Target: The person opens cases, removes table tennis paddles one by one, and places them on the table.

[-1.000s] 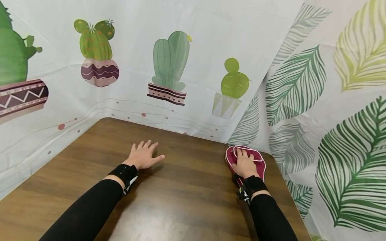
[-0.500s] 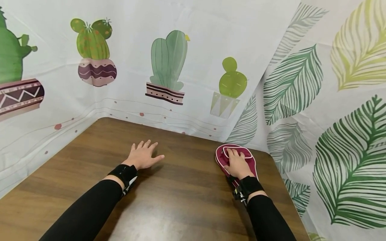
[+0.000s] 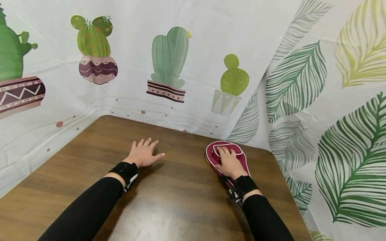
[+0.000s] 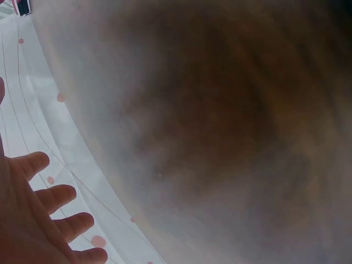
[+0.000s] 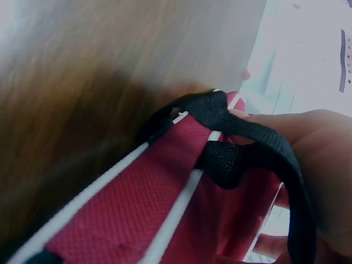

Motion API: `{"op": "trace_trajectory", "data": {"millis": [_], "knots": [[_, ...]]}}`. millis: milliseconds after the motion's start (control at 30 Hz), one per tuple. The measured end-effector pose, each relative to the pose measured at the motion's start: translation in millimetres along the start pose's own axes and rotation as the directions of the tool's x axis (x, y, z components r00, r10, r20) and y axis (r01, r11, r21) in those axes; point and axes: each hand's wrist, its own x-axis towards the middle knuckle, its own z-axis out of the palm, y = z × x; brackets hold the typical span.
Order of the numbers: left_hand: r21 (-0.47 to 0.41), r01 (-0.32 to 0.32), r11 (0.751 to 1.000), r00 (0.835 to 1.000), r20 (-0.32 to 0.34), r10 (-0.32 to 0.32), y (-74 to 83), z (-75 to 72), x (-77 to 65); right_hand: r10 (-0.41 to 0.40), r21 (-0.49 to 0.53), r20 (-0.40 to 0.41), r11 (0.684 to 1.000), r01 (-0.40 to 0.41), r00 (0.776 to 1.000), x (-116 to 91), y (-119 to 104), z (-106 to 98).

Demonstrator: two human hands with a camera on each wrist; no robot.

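A maroon paddle-shaped case [image 3: 243, 160] with white piping and a front pocket lies toward the back right of the wooden table in the head view. My right hand [image 3: 231, 164] is over it, thumb at its left edge and fingers bent onto the pocket, gripping it. In the right wrist view, a black strap [image 5: 289, 159] loops past the thumb on the maroon case [image 5: 137, 198]. My left hand [image 3: 143, 154] rests palm down on the table, fingers spread, holding nothing. The left wrist view shows the fingers of that left hand [image 4: 33, 214] apart.
The brown wooden table [image 3: 178, 167] meets white cloth walls at its back and sides. Cactus prints cover the back cloth [image 3: 132, 67], and leaf prints the right cloth [image 3: 295, 140]. Both wrists carry black straps with small devices.
My right hand and the maroon case have moved left across the table together. The left hand has stayed in place.
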Motion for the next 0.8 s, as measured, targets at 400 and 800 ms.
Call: {"op": "trace_trajectory", "data": {"millis": [400, 800], "knots": [[0.001, 0.004, 1.000, 1.000, 0.023, -0.004, 3.2, 0.0, 3.7, -0.075, -0.011, 0.029, 0.997, 0.075, 0.997, 0, -28, 1], [0.005, -0.006, 1.000, 1.000, 0.021, 0.006, 5.6, -1.7, 0.6, -0.135, 0.091, 0.074, 0.988, 0.129, 0.988, 3, -28, -14]]}}
